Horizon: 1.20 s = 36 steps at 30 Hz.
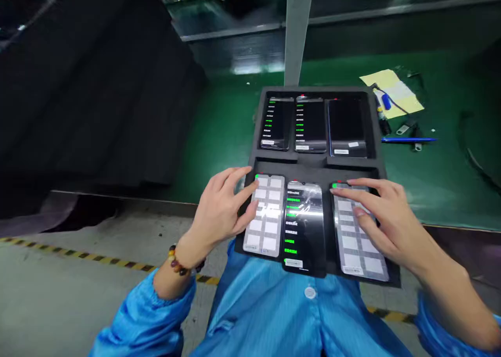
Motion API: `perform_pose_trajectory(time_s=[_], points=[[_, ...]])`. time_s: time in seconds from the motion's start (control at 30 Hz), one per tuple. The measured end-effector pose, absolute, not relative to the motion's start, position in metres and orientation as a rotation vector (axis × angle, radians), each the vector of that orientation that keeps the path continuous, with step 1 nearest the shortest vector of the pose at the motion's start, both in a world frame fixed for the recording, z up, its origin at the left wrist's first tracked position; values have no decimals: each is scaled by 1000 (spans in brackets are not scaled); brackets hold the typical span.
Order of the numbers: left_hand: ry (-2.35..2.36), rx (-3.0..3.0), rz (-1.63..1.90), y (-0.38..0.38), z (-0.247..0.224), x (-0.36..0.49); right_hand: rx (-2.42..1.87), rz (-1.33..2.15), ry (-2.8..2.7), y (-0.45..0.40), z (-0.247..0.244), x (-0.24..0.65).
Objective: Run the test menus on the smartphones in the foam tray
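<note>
A dark foam tray (pixel 311 164) holds several phones in two rows. My left hand (pixel 225 205), fingers apart, has its fingertips at the left edge of the near-left phone (pixel 264 226), whose screen shows a grid of white blocks. My right hand (pixel 385 218) is spread over the near-right phone (pixel 354 242), with a similar grid and a green corner; an extended finger is at its upper left. Between them lies a phone (pixel 305 226) with green and white text lines. In the far row are two phones with text (pixel 277 125) (pixel 310 125) and one dark phone (pixel 346 127).
The tray's far part rests on a green table (pixel 219 117), its near edge by my lap. Right of it are yellow paper (pixel 407 93), a blue pen (pixel 410 140) and small cable pieces. A grey post (pixel 297 33) stands behind; black cloth (pixel 97 96) hangs at left.
</note>
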<state>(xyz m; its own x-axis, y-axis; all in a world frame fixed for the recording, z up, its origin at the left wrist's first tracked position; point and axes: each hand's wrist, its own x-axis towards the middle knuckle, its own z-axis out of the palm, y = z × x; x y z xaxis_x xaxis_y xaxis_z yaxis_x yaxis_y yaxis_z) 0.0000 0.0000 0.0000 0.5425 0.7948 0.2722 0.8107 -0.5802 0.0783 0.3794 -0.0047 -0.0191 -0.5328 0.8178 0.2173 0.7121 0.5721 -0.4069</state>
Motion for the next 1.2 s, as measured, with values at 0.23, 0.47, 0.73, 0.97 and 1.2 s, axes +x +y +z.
perform_pose_trajectory(time_s=[0.23,0.47,0.73,0.97,1.2], points=[[-1400,-2705,-591,-42,-2,-4,-1194,359,-2412,-44,-18,383],[-1268,-2704,-836,-81,-14,-18,-1133,346,-2412,-89,-20,387],[-1155,-2679,-1020,-101,-23,-24,-1005,384,-2340,-121,-26,387],[-1120,-2742,-998,-95,-20,-23,-1051,330,-2269,-125,-21,388],[-963,-2939,-932,-78,-11,1,-1161,301,-2223,-141,-21,417]])
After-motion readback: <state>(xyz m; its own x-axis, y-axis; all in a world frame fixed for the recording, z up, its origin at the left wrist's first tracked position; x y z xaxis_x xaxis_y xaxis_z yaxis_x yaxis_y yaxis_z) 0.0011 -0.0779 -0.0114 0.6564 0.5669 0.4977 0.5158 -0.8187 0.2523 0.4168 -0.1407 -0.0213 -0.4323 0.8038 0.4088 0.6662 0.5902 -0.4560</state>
